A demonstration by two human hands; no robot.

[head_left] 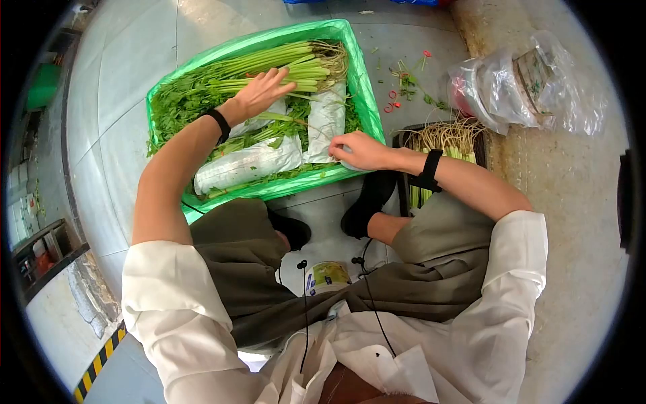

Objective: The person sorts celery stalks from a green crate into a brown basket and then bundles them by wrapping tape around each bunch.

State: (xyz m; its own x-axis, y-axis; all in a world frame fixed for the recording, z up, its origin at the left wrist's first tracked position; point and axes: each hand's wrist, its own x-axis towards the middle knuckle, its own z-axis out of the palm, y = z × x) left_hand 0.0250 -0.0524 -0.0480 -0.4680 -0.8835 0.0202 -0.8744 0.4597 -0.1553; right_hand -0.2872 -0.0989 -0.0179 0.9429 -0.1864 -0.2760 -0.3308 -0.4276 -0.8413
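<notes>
Floor (pixel 121 87), crate (pixel 363 81) of greens (pixel 182 104) (white bundles (pixel 249 163)), left hand (pixel 261 93) splayed, empty, right hand (pixel 362 149) curled, hold unclear

I count one left hand (pixel 264 93) and one right hand (pixel 358 149), two black wristbands (pixel 431 168), one green-lined crate (pixel 367 87), one dark crate (pixel 403 192), two black shoes (pixel 367 207) and one yellow-labelled tub (pixel 328 277); the white packs (pixel 249 165) look like three, though an arm (pixel 171 168) hides part of one.

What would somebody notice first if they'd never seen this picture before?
Probably the bright green plastic liner around a heap of celery, in the upper middle. The left hand is over the celery, and the right hand is at the liner's near right corner. Crumpled clear plastic lies at the upper right.
</notes>
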